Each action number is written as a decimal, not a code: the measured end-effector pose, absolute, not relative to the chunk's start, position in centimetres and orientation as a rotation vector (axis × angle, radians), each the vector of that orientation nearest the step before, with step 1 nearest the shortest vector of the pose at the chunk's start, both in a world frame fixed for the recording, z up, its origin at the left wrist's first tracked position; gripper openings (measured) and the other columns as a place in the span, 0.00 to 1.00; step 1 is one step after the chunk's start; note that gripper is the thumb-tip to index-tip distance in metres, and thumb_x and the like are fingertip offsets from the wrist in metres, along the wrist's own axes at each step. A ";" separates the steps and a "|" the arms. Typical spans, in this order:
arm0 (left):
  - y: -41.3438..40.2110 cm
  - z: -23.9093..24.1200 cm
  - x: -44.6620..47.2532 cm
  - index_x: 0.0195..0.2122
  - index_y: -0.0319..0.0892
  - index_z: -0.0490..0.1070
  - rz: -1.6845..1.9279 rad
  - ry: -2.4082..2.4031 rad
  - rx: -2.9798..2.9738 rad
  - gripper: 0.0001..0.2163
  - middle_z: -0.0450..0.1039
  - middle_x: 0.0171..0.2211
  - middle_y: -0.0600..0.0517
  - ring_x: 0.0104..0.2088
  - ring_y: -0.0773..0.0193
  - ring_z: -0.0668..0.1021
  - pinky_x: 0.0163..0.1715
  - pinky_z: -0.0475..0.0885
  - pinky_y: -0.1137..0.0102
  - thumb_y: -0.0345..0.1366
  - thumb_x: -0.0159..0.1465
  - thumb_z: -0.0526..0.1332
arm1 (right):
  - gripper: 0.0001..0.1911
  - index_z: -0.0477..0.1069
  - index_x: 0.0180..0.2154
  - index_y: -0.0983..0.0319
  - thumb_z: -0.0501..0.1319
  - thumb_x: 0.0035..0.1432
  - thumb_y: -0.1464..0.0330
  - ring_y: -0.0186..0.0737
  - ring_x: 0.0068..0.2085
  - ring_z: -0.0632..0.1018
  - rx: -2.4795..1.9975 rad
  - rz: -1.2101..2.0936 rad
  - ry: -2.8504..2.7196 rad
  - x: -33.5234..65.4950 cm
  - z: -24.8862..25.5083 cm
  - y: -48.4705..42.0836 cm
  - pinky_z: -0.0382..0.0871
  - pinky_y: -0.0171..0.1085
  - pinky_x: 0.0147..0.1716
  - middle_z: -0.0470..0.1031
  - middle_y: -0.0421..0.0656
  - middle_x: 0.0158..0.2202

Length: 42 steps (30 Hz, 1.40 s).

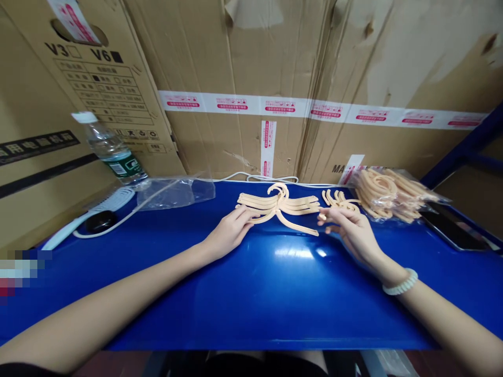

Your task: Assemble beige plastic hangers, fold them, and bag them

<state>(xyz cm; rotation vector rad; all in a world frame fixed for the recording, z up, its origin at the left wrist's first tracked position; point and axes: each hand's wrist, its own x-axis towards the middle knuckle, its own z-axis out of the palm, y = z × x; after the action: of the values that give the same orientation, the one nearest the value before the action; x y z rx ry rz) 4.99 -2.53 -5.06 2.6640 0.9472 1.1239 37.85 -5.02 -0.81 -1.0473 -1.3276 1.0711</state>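
Observation:
Several peach plastic clothes hangers (298, 203) lie stacked at the middle of the blue table, their hooks curling toward the back. The nearest hanger (297, 226) has its two arms spread out in front of the stack. My left hand (232, 230) grips this hanger's left arm, with fingers and thumb closed around its end. Just right of the stack, my right hand (349, 230) is raised with thumb and index finger curled together. A small pale bit shows at those fingertips, too small to name. Behind that hand lie several loose peach hooks (334, 199), partly hidden.
Clear bags of peach hanger parts (389, 191) and a dark phone (456, 228) are at the right. A water bottle (113, 152), plastic bag (173, 193), light-blue hairbrush (90, 212) and black mouse-like object (101, 222) stand left. Cardboard (236, 141) walls the back.

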 end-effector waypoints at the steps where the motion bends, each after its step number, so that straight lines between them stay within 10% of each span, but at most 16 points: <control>1: -2.5 -5.1 5.0 0.52 0.40 0.69 1.135 0.930 2.663 0.10 0.73 0.48 0.44 0.49 0.56 0.78 0.50 0.76 0.61 0.26 0.72 0.54 | 0.17 0.83 0.36 0.61 0.76 0.52 0.55 0.40 0.33 0.79 -1.063 1.110 -1.295 37.9 -1.1 -4.9 0.73 0.33 0.26 0.81 0.47 0.35; 13: -2.5 -4.9 4.7 0.50 0.40 0.71 1.135 0.928 2.593 0.10 0.73 0.45 0.45 0.46 0.59 0.78 0.48 0.75 0.65 0.25 0.72 0.55 | 0.28 0.78 0.43 0.59 0.83 0.38 0.66 0.33 0.31 0.79 -1.119 1.496 -1.039 38.3 -1.4 -4.1 0.74 0.28 0.31 0.80 0.40 0.31; 25: -2.7 -4.9 4.6 0.46 0.40 0.70 1.134 0.963 2.552 0.08 0.72 0.43 0.47 0.45 0.60 0.77 0.47 0.74 0.66 0.23 0.71 0.55 | 0.16 0.80 0.31 0.61 0.80 0.46 0.61 0.38 0.42 0.79 -1.117 1.557 -1.142 39.3 -1.9 -3.9 0.77 0.35 0.47 0.79 0.42 0.37; 42: -3.0 -4.6 4.6 0.48 0.40 0.72 1.137 0.945 2.621 0.09 0.73 0.42 0.47 0.43 0.59 0.77 0.45 0.74 0.65 0.25 0.71 0.55 | 0.17 0.77 0.31 0.63 0.80 0.48 0.61 0.37 0.37 0.83 -1.153 1.700 -1.134 38.6 -1.2 -4.4 0.80 0.31 0.39 0.82 0.46 0.39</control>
<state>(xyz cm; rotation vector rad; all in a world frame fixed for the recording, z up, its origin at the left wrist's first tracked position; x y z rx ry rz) 4.65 -2.97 -4.64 2.6208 0.9454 1.1372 38.61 -4.40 -1.19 -1.1529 -1.1337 1.6999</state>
